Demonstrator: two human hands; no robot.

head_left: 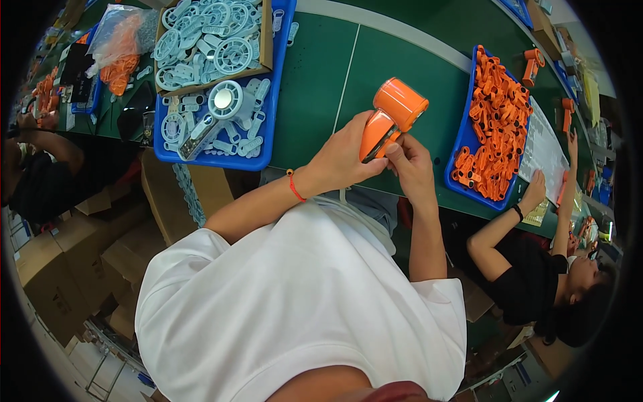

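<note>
An orange handheld fan (400,104) with a round, drum-like head is held over the green table in front of me. My left hand (345,153) wraps around its handle from the left, fingers behind it and thumb along the lower end. On the other side, my right hand (415,167) closes on the handle with thumb and bent fingers near a dark, glossy strip. Part of the handle is hidden behind my fingers. At left, a light blue fan (224,104) with a clear-sided handle lies across loose parts in a blue tray (278,100).
A cardboard box (266,40) of light blue plastic parts rests on the left tray. To the right, another blue tray (459,161) holds many small orange parts. A co-worker's arm (492,244) reaches over a white sheet (542,151). Brown cartons (57,281) stand below left.
</note>
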